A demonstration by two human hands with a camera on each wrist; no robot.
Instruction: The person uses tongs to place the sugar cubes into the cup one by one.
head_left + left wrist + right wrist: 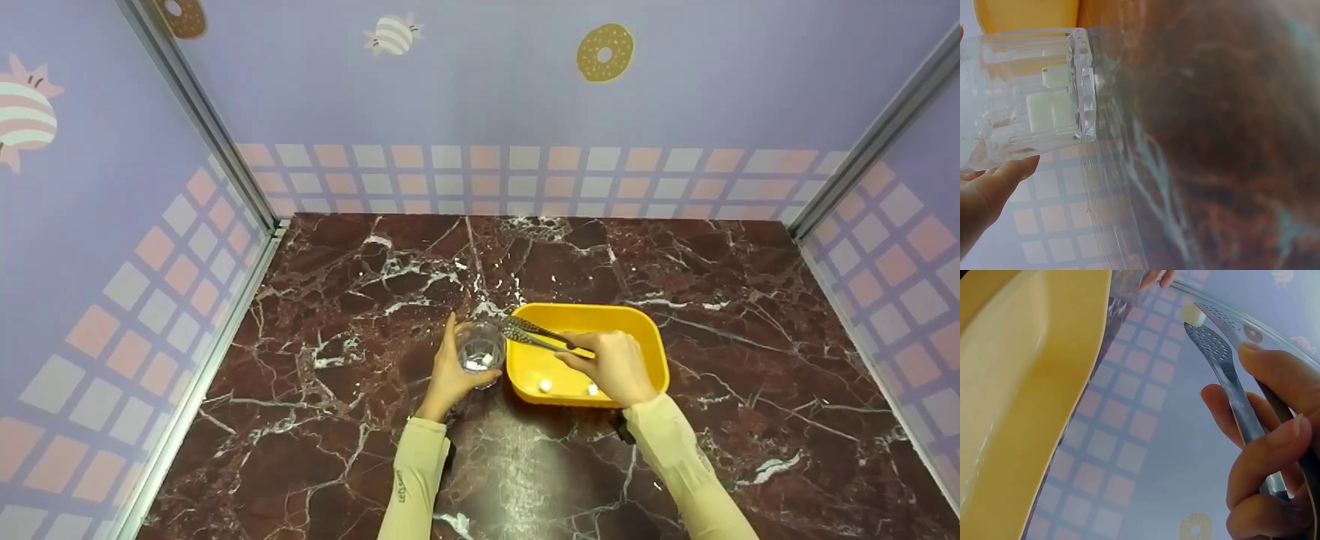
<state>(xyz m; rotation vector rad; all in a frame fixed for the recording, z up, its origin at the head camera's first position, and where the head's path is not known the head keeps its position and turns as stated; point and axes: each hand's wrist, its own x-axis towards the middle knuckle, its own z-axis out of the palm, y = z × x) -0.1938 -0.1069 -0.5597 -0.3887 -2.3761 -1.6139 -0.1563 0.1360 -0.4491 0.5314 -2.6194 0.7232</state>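
Observation:
My left hand (448, 375) holds a clear glass (480, 349) around its sides, and the glass stands upright on the table. Several white cubes (1050, 111) lie at its bottom. With my right hand (615, 367) I grip metal tongs (534, 334) whose perforated tips reach past the left rim of a yellow tub (661, 352) toward the mouth of the glass. In the right wrist view a white cube (1192, 314) sits between the tong tips. Two white cubes (545, 385) show on the tub's floor; my right hand covers part of the tub.
Dark red marbled table (337, 420) carries the glass and tub, which stand close side by side. Purple panels (480, 97) with checked bands rise at the back and on both sides. Small white specks dot the tabletop behind the glass.

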